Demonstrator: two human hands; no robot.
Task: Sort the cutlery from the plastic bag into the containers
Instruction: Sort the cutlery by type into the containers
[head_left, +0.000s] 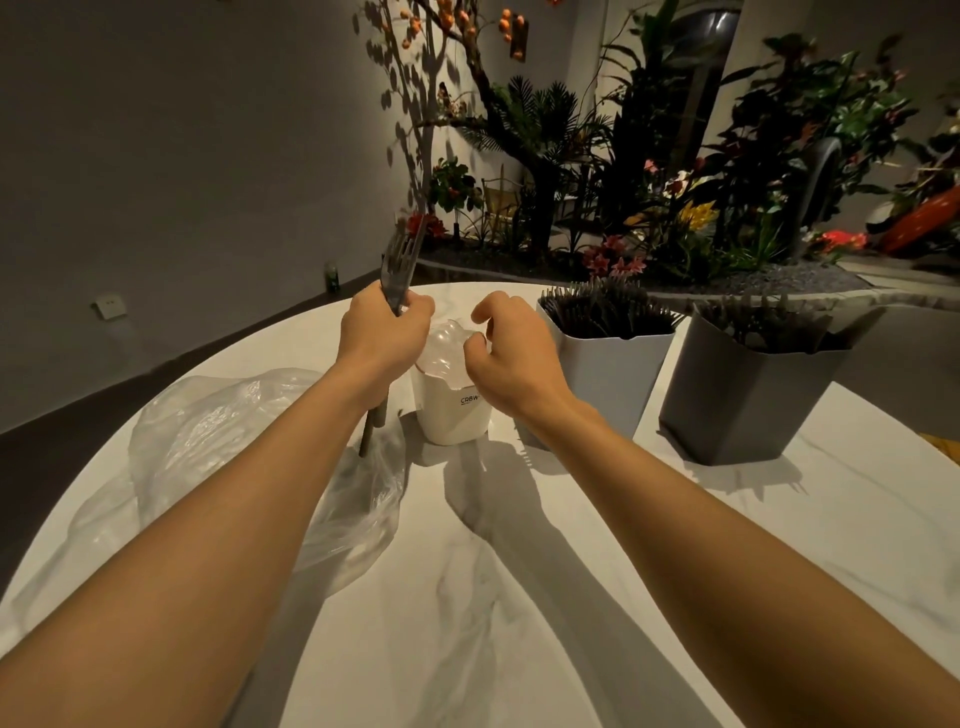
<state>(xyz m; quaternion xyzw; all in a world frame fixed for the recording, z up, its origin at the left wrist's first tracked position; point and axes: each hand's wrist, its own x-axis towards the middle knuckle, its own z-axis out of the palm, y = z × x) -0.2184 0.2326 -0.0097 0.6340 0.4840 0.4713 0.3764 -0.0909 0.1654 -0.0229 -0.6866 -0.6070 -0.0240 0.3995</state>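
**Forks in the left hand, right hand over the spoon cup**

The left hand (382, 332) clenches a bundle of dark forks (397, 260), tines up, handle ends low over the crumpled plastic bag (208, 431). The bag lies near the table's (467, 597) curved left edge. The right hand (514, 353) hovers with curled fingers at the clear spoons (447, 340) in the white cup (452, 410); I cannot tell whether it pinches one. A light grey bin (608, 364) and a dark grey bin (748, 405) hold dark cutlery, and a straight table edge runs between them. Marble top shows between the forearms.
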